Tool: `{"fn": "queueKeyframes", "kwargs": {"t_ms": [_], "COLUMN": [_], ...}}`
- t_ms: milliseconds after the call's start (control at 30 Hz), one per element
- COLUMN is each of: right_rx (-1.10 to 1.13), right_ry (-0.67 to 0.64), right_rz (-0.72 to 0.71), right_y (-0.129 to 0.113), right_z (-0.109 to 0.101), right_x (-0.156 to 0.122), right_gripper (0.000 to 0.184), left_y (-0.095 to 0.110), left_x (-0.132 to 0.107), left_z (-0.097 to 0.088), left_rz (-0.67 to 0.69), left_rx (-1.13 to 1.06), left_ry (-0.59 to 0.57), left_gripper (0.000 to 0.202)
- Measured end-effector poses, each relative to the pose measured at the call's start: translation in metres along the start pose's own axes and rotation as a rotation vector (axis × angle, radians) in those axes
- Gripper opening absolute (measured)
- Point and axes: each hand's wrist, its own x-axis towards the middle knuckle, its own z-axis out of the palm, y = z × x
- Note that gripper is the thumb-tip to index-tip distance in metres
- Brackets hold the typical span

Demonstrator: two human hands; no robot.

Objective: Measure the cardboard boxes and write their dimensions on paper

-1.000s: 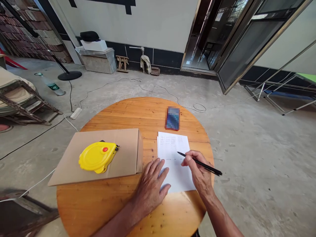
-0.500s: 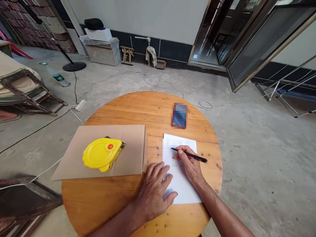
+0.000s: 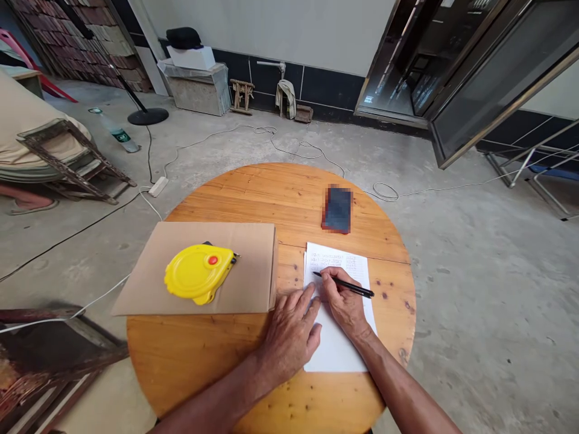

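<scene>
My right hand (image 3: 346, 301) is closed around a black pen (image 3: 355, 286), its tip pointing left at the upper part of a white sheet of paper (image 3: 335, 349). Rows of small writing run along the top of the sheet. Lying flat with fingers stretched, my left hand (image 3: 292, 331) rests across the paper's left edge, its fingertips close to my right hand. A cardboard box (image 3: 253, 259) is just left of that hand. On top of the box lies a yellow tape measure (image 3: 194, 274) with a red button.
A blurred-out dark rectangular object (image 3: 337, 209) lies beyond the paper on the round wooden table (image 3: 253, 187). Cables, a power strip (image 3: 158, 187) and a plastic bottle (image 3: 118, 134) are on the concrete floor. A folding chair (image 3: 75, 160) stands at left, an open door (image 3: 502, 78) at right.
My left hand has moved up the sheet, its fingers closer to my right hand and its thumb drawn in. The whole view has shifted slightly. The pen stays in my right hand.
</scene>
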Motion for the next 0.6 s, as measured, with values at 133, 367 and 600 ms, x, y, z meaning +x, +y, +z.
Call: {"fn": "queueKeyframes", "kwargs": {"t_ms": [133,367,600], "right_rx": [-0.047,-0.12,-0.121], "right_ry": [-0.01,-0.017,-0.018], "right_rz": [-0.031,-0.065,-0.065], "right_y": [0.0009,-0.0024,-0.0022], "right_z": [0.0004,0.0016,0.0025], "right_x": [0.0,0.0007,0.0013], "right_gripper": [0.023,0.023,0.023], "left_y": [0.0015,0.0034,0.003], "left_x": [0.0014,0.0011,0.0013], "left_z": [0.0008,0.0009,0.0018], "left_rz": [-0.017,-0.045,-0.043], "left_rx": [-0.041,-0.037,-0.032], "left_ry": [0.004,0.018,0.0], "left_gripper": [0.041,0.042,0.044]}}
